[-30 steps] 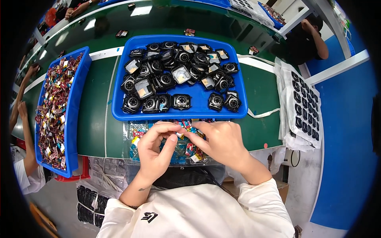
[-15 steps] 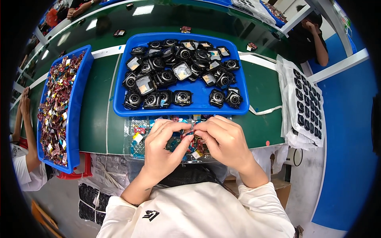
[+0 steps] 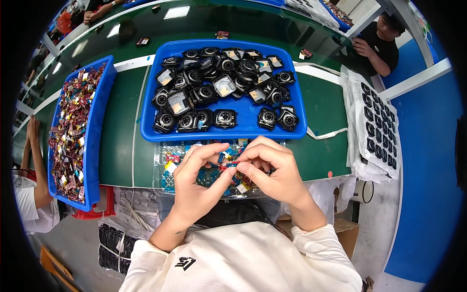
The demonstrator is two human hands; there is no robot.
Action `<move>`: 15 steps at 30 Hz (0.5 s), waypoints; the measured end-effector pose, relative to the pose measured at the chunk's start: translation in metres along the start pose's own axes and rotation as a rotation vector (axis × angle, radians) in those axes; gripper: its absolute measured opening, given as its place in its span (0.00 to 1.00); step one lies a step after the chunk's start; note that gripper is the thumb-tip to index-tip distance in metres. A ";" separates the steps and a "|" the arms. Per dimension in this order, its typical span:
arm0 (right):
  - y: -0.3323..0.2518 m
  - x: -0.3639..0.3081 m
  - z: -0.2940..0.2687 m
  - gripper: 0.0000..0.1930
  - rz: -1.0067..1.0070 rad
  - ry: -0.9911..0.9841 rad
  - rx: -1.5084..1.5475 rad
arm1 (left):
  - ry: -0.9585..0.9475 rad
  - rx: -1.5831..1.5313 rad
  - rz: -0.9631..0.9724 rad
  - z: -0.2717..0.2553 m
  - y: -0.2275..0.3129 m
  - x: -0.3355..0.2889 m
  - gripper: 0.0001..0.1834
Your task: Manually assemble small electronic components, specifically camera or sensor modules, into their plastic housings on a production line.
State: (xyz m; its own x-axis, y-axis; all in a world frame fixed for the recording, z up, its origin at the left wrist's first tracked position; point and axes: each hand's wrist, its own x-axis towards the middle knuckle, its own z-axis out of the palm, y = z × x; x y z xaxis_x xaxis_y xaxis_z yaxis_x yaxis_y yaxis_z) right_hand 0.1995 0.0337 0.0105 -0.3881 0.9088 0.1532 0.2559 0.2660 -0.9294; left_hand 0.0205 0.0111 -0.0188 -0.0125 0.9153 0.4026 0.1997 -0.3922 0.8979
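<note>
I have both hands together over the near edge of the green counter (image 3: 121,146), and between them sits a small red, flat, foil-like component (image 3: 228,165), its long axis running roughly left to right, parallel to that near edge; which end leads I cannot tell. My left hand (image 3: 197,182) pinches its left end between thumb and forefinger, narrow grip, and my right hand (image 3: 272,173) clamps the right end the same way, fingers curled tight. Directly beneath lies a clear plastic blister tray holding small coloured parts (image 3: 170,163), mostly covered by my hands. Just beyond my fingertips, the large blue plastic bin of black round-faced modules (image 3: 228,129) sits mid-counter, its front wall close to my knuckles. Along the left edge runs a long blue bin heaped with red and gold foil pieces (image 3: 95,131). At the right edge, white sheets carrying rows of black pads (image 3: 374,121) overhang. Another person's forearm (image 3: 34,160) rests beside the left bin.
</note>
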 end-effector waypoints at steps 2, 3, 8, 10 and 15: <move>0.006 0.004 0.002 0.05 -0.289 0.067 -0.144 | -0.042 0.089 0.065 -0.003 -0.002 0.001 0.16; 0.007 0.005 0.002 0.05 -0.289 0.067 -0.144 | -0.063 0.059 0.014 -0.004 -0.002 0.000 0.13; 0.006 0.005 0.001 0.05 -0.361 0.041 -0.234 | -0.012 -0.059 -0.099 -0.003 -0.004 0.001 0.09; 0.006 0.005 0.000 0.05 -0.367 0.075 -0.236 | 0.105 -0.129 -0.104 0.000 -0.004 0.004 0.08; 0.014 0.003 0.000 0.06 -0.425 0.203 -0.283 | 0.160 -0.097 -0.194 -0.007 -0.004 0.003 0.03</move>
State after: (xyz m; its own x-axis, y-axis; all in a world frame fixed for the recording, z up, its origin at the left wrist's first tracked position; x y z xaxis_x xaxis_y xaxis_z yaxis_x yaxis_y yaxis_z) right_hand 0.2018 0.0397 -0.0018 -0.3379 0.7386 0.5833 0.3528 0.6740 -0.6490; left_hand 0.0130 0.0145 -0.0204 -0.1980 0.9510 0.2376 0.0842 -0.2250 0.9707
